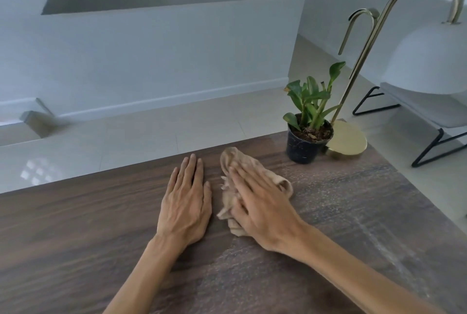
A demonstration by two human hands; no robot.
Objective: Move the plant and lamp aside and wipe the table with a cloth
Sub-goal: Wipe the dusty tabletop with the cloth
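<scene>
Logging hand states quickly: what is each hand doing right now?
Left hand: open, flat on the table.
Right hand: open, pressing the cloth.

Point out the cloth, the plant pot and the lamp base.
cloth (231,155): head view, bare far end beyond the fingers.
plant pot (302,149): head view, black side wall.
lamp base (350,140): head view, brass disc top.

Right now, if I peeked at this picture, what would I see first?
Two bare hands in the middle of a dark wooden table: the right hand presses flat on a crumpled beige cloth, the left hand lies flat beside it. At the far right corner stand a green potted plant and a tall brass lamp.
</scene>
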